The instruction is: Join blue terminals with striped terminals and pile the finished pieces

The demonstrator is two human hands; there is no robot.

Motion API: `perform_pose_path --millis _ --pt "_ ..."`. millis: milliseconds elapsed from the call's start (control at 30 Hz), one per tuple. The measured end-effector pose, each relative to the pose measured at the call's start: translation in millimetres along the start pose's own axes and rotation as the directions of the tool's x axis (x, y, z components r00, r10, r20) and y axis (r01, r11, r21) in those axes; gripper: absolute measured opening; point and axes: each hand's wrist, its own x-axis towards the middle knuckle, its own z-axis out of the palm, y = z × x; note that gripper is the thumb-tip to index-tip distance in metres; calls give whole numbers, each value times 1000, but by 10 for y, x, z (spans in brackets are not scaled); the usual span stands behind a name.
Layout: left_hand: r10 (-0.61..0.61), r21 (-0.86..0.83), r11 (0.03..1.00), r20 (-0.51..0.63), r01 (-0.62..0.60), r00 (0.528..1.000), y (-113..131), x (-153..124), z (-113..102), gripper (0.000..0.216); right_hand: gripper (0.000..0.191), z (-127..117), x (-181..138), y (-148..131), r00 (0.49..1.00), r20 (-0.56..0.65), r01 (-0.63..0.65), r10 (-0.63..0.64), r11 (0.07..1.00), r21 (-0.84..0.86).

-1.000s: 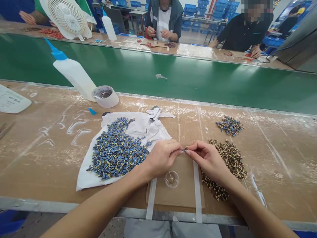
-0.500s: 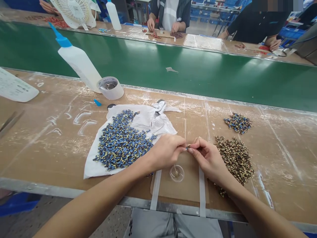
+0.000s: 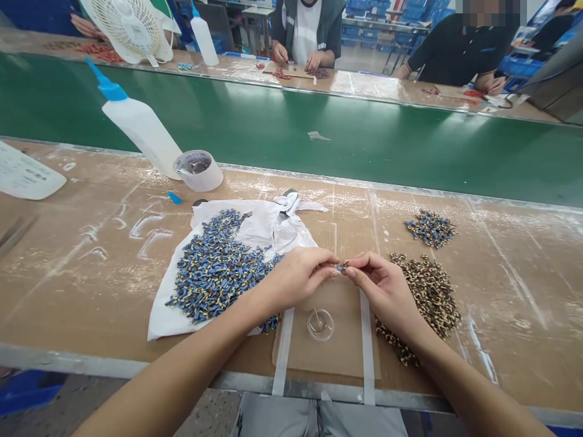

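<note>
My left hand [image 3: 298, 278] and my right hand [image 3: 381, 285] meet fingertip to fingertip above a taped cardboard pad [image 3: 339, 340]. Both pinch one small blue and brown part [image 3: 341, 266] between them. A heap of blue parts [image 3: 214, 270] lies on a white sheet [image 3: 161, 312] just left of my left hand. A heap of brown parts [image 3: 426, 294] lies right of my right hand. Below the hands stands a small clear dish [image 3: 319, 324] with a thin stick in it.
A smaller blue pile [image 3: 429, 228] lies further back right. A white squeeze bottle with blue tip [image 3: 139, 124] and a tape roll [image 3: 199, 170] stand at the back left. Beyond runs a green conveyor belt [image 3: 364, 139]; other people work across it beside a white fan [image 3: 130, 27].
Both hands stay pinched together on the small part. The camera view shifted slightly; the hands hardly moved on the table.
</note>
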Motion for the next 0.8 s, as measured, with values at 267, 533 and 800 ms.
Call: perform_pose_path --millis 267,533,800 --pt "92 122 988 51 -98 994 -90 18 95 23 14 -17 16 27 999 11 -54 54 999 -2" --pt "119 119 985 42 -123 992 -119 33 118 25 17 -76 48 101 991 96 -91 94 995 -31" --pt "158 173 970 84 -171 984 -164 23 175 20 18 -6 -7 183 988 154 -4 32 985 -175"
